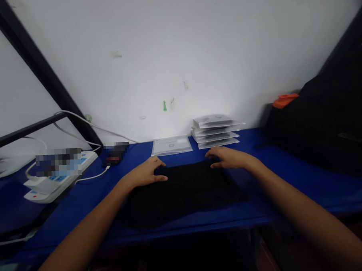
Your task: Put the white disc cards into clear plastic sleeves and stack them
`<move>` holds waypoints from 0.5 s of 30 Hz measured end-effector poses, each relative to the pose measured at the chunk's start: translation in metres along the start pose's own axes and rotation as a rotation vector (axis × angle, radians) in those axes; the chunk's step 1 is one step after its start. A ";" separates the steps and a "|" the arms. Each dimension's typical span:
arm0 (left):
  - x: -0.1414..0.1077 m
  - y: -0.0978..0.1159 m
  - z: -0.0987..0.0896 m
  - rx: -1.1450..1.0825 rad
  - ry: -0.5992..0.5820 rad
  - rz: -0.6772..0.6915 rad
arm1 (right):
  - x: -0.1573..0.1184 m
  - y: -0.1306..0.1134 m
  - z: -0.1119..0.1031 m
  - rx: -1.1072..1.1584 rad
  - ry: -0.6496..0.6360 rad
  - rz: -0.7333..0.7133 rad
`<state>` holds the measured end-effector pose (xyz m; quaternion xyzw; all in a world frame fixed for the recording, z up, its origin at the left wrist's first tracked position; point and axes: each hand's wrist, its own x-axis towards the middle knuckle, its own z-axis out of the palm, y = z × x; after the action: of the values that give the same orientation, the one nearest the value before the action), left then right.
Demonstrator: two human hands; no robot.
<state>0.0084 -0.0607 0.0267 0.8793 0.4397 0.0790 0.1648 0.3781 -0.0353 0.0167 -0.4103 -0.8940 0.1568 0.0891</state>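
Left hand (146, 173): spread, fingers resting on far edge of black cloth (180, 195), arm reaching forward
Right hand (230, 157): spread, on same edge, arm angled inward
Cloth: lying on blue tabletop (90, 197), between my hands

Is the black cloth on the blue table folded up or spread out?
Spread out flat: the black cloth lies wide on the blue table, left hand and right hand at its far edge.

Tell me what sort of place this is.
Probably a small indoor packing workbench: a blue-topped bench, a stack of flat plastic-wrapped packets by the wall, and a black cloth laid flat, with a power strip nearby.
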 end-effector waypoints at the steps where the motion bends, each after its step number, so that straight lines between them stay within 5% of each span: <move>1: 0.001 -0.001 0.001 0.009 -0.008 0.001 | 0.001 0.000 0.001 0.001 -0.023 0.009; 4: 0.004 -0.001 0.002 0.071 0.077 0.031 | 0.002 -0.005 -0.002 -0.031 0.046 -0.039; 8: 0.003 0.007 -0.005 0.203 0.435 0.037 | 0.000 -0.015 -0.012 -0.122 0.406 -0.086; 10: -0.001 0.012 -0.012 0.166 0.524 0.064 | -0.003 -0.018 -0.017 -0.101 0.493 -0.109; 12: -0.006 0.020 -0.018 0.036 0.390 0.107 | -0.007 -0.019 -0.021 -0.038 0.427 -0.158; 15: -0.011 0.028 -0.025 -0.208 0.012 0.118 | -0.009 -0.018 -0.021 0.042 0.211 -0.152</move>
<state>0.0157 -0.0796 0.0602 0.8813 0.3778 0.1390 0.2475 0.3773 -0.0485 0.0424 -0.3537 -0.9046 0.1245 0.2028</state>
